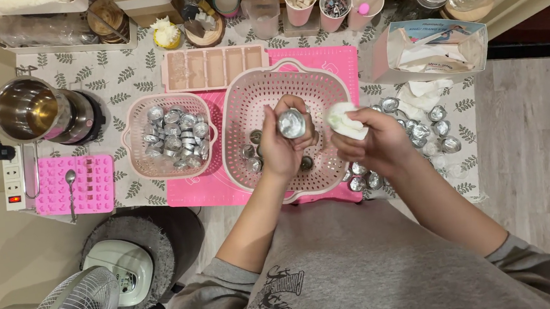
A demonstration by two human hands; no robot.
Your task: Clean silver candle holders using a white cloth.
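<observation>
Grey-sleeved arms reach over the bench: left hand point(281, 148) fingers pinch one small round silver foil cup point(291, 124) above the large pink slotted basket point(251, 110), which holds several more. Right hand point(380, 144) fingers clutch a crumpled white tissue point(345, 122). A smaller pink basket point(137, 130) is heaped with foil cups.

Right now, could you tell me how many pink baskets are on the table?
2: a small basket left of centre, full of metal cups, and a large round basket in the middle, under the left hand.

small silver foil cup point(291, 124), crumpled white tissue point(344, 122)
</observation>
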